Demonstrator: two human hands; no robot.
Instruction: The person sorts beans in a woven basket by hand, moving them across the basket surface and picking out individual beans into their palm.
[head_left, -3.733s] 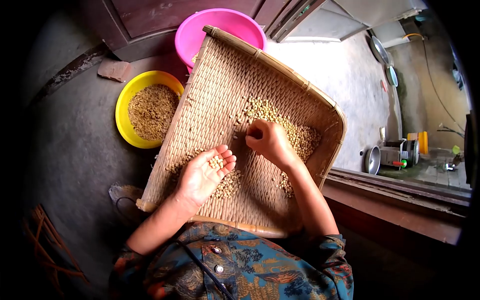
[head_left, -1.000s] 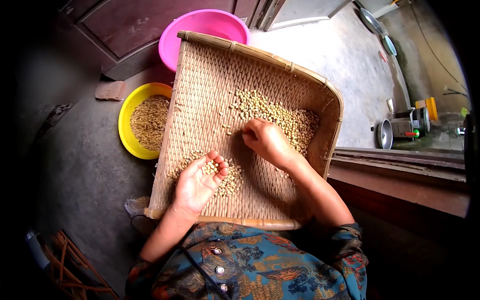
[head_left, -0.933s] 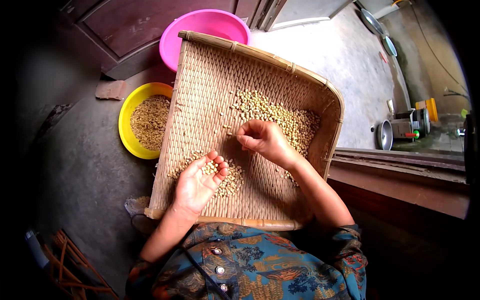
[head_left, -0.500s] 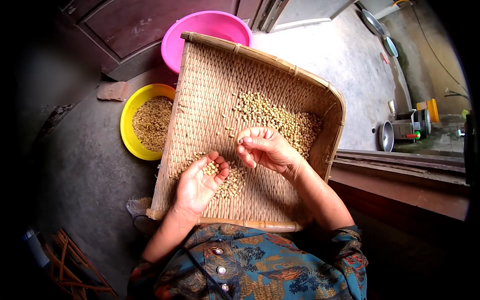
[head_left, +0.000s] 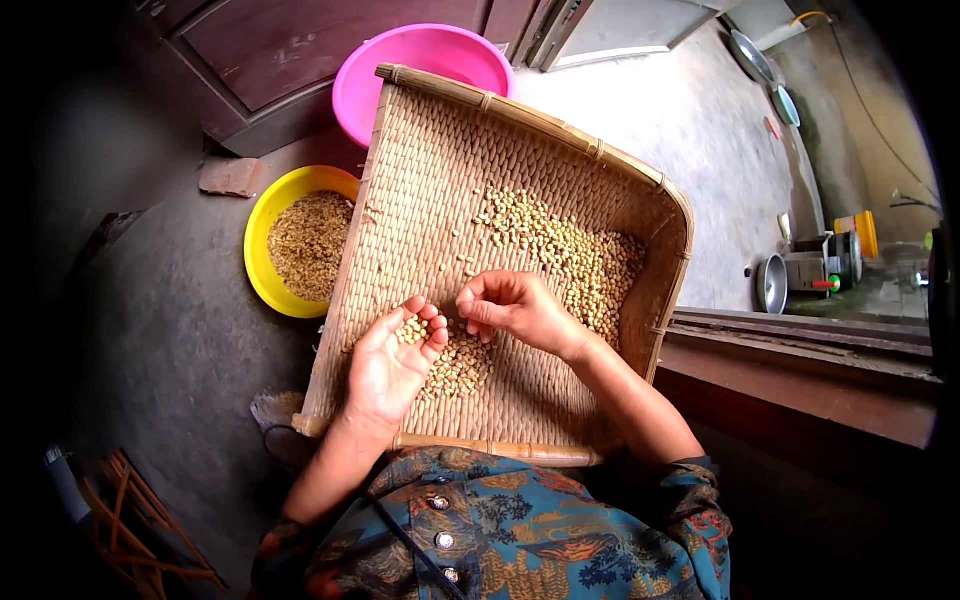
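Note:
A woven winnowing basket with a bamboo rim spans the middle of the view, lying in front of my body. My left hand is cupped palm up over its near left part, with several pale beans inside the curled fingers. Just to the right, my right hand has thumb and fingertips pinched together; whatever is between them is hidden. Beneath and beside the hands lies a small pile of beans. A larger spread of beans runs along the basket's far right side.
A yellow basin filled with brownish bits stands on the floor left of the basket. Behind the basket is a pink basin. A brick lies by the door. To the right are a wooden sill and a metal bowl.
My right hand has moved left and slightly down, close to the left fingertips, and its fingers have turned downward. My left hand stays cupped around beans. The view has shifted slightly.

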